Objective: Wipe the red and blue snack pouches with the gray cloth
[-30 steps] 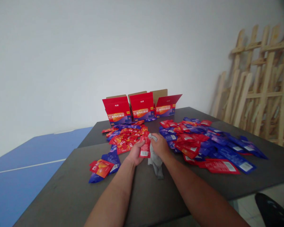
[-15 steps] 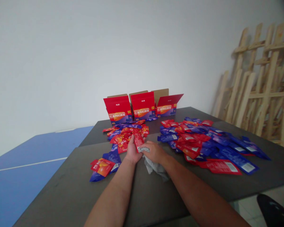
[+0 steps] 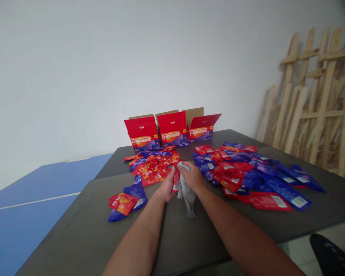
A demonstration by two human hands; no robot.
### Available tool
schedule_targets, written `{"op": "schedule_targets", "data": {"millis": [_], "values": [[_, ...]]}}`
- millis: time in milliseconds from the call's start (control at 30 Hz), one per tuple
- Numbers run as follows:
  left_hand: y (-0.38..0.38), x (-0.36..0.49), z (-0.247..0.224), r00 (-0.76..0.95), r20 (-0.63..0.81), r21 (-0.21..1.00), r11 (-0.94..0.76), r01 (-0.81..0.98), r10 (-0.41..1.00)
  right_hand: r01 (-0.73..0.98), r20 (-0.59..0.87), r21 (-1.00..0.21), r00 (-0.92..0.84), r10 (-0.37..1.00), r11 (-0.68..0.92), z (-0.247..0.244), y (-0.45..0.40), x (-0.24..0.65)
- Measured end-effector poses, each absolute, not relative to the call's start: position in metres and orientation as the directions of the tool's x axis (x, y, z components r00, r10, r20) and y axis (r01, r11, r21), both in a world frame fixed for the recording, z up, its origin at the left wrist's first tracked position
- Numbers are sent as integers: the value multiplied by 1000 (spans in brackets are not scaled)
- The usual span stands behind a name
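Observation:
Between my hands, over the dark table (image 3: 172,222), is a red sachet (image 3: 176,179) with a white label near its lower end. My left hand (image 3: 168,185) grips the sachet along its left side. A crumpled grey cloth (image 3: 187,193) is bunched in my right hand (image 3: 194,177), pressed to the sachet's upper right part, and its loose end hangs toward me. Just beyond my left hand lies a pile of red and blue sachets (image 3: 153,168). A larger mixed pile of sachets (image 3: 232,170) spreads to the right of my right hand.
Three open red cartons (image 3: 143,134) stand in a row at the table's back, by the wall. A small group of sachets (image 3: 123,203) lies at the left. Wooden frames (image 3: 319,111) lean on the right wall. A blue table (image 3: 46,195) adjoins on the left.
My right hand has moved with the cloth toward the sachet's far end. The sachet has turned more upright in my left hand, which has shifted slightly right and nearer. The cloth's end hangs straighter.

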State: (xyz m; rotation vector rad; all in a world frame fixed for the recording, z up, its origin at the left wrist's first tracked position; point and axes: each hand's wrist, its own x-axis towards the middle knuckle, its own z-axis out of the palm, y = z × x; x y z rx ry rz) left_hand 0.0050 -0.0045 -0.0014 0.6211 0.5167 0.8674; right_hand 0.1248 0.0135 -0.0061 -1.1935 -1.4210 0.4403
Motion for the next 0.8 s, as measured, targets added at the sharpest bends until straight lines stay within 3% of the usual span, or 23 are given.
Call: {"op": "schedule_targets", "data": {"millis": [300, 400, 533, 633, 800], "values": [[-1, -3, 0, 534, -111, 641, 471, -606, 838, 209, 365, -928, 333, 869, 309, -3, 20, 133], [3, -10, 1, 431, -103, 582, 406, -704, 896, 235, 423, -895, 173, 889, 380, 3, 9, 127], [9, -16, 2, 326, -116, 564, 332, -756, 938, 362, 594, -705, -168, 786, 610, 8, -10, 118], [11, -17, 0, 312, -138, 582, 332, -742, 940, 412, 594, -588, -364, 717, 696, 7, -18, 115], [5, -9, -3, 421, -157, 626, 420, -657, 893, 500, 586, -539, -356, 728, 678, 2, -17, 114]]}}
